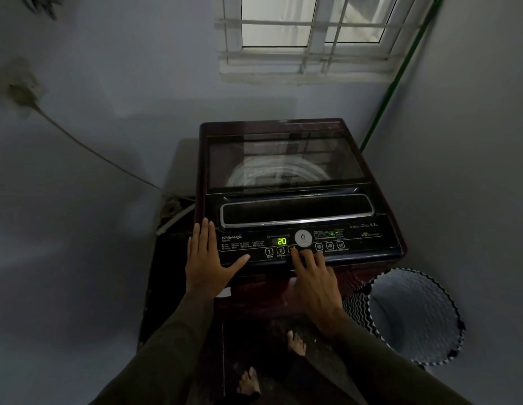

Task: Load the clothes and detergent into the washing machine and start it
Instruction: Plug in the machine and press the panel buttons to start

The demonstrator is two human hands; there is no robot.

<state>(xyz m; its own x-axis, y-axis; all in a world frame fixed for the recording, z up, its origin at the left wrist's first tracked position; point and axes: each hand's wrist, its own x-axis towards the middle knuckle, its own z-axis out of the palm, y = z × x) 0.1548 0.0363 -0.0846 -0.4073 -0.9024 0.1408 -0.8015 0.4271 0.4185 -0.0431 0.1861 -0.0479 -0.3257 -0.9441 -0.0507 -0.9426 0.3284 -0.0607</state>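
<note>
A dark maroon top-loading washing machine (380, 182) stands in the corner with its glass lid (286, 165) down; the white drum rim shows through it. The green display (282, 241) on the control panel reads 20. My left hand (206, 257) lies flat with straight fingers on the panel's left front corner. My right hand (311, 271) reaches to the panel, its index fingertip pressing the third numbered button just right of buttons 1 and 2. No clothes or detergent are visible.
A laundry basket (415, 314) with a zigzag-patterned rim stands on the floor to the machine's right. A green pole (400, 74) leans in the right corner. A cable (87, 147) runs along the left wall. A barred window (307, 33) is above. My bare feet (296, 343) are below.
</note>
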